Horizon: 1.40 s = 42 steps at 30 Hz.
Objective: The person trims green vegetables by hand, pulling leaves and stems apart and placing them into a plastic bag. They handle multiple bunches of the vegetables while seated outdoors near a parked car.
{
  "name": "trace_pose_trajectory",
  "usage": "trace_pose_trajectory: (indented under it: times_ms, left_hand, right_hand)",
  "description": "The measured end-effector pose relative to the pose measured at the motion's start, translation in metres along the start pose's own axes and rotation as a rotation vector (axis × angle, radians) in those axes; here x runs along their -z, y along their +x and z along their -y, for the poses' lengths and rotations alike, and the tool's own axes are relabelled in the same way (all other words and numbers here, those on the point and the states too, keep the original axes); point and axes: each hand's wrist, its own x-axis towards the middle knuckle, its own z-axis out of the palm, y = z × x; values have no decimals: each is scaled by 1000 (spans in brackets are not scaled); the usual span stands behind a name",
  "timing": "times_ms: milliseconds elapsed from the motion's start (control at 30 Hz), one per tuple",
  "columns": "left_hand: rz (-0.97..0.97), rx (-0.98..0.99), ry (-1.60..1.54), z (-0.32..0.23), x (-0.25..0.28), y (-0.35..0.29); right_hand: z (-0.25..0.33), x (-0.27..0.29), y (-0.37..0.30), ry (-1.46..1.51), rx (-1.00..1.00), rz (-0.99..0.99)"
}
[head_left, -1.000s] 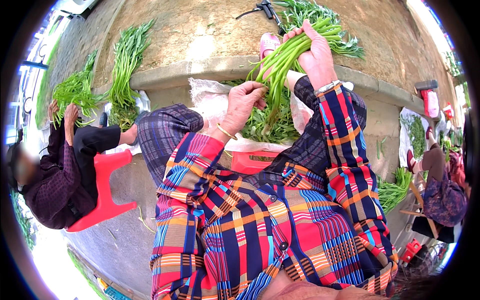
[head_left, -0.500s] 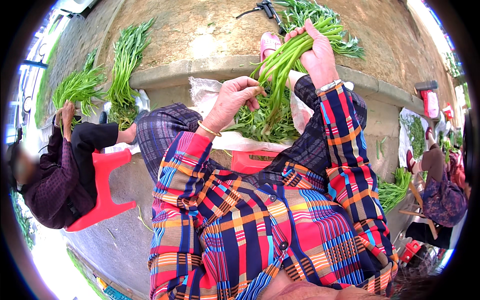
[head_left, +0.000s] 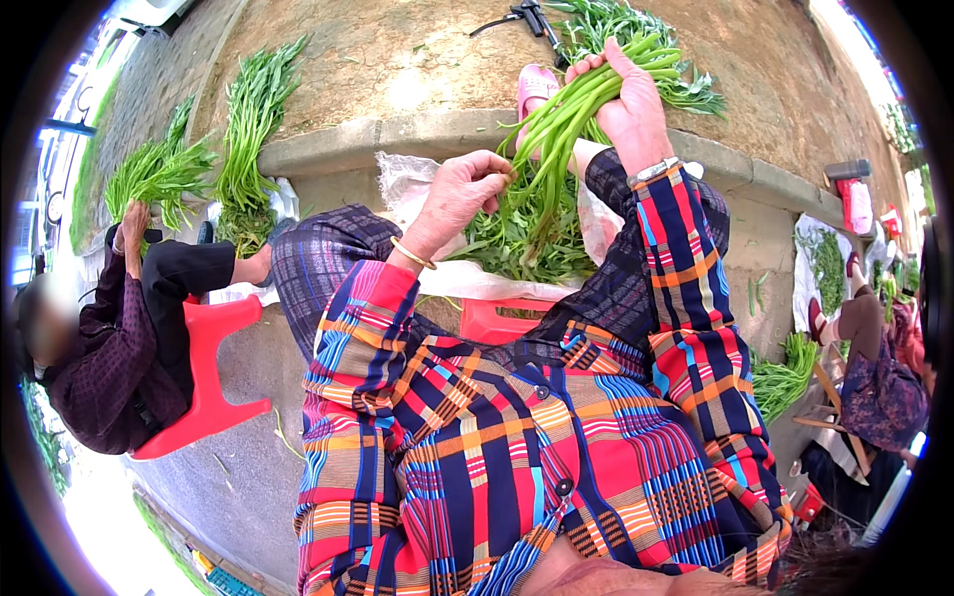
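Note:
A thick bunch of water spinach [head_left: 566,119], long green stems with narrow leaves, is gripped in my right hand [head_left: 636,104], raised ahead of my knees. Its stem ends point down and to the left. My left hand [head_left: 462,194] is beside those ends with thumb and forefinger pinched together. Whatever is between these fingertips is too small to make out. Below both hands, a pile of loose leaves and trimmings [head_left: 532,243] lies on a white plastic sack [head_left: 407,184] between my legs.
More water spinach [head_left: 696,94] lies past the kerb [head_left: 437,129], next to a black folding stand [head_left: 537,20]. Upright bundles [head_left: 248,129] are at the left, near a person [head_left: 109,348] on a red stool [head_left: 214,368]. Another person [head_left: 879,397] sits at the right, by more greens [head_left: 785,377].
My left hand has drawn slightly left and up, away from the hanging stems. My right hand stays where it was with the bunch. At the left, the other person's hands have shifted slightly.

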Motion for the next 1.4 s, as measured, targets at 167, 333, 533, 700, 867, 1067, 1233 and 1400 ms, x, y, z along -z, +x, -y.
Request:
trace_pose_trajectory:
  times_ms: [167,333,533,700,867,1067,1233,1400]
  left_hand:
    - [-88,-15,234,2,0,2]
    - [-53,18,143,3,1,0]
    - [-38,13,36,8,-3,1]
    - [-130,57,5,6,-3,1]
    - [-67,90,-121,4,0,-1]
    - [66,51,121,-1,15,-2]
    - [-2,18,265,7,20,-1]
    - [-46,-16,464,4,13,-2]
  right_hand:
    - [0,-2,-3,11,-6,2]
    - [0,-3,-5,11,-17,9]
    - [1,3,3,-21,-1,13]
    - [2,2,4,0,17,7]
    - [4,1,2,9,5,38]
    - [11,3,1,-30,78,80]
    - [14,4,2,3,97,62]
    - [13,4,4,8,98,53]
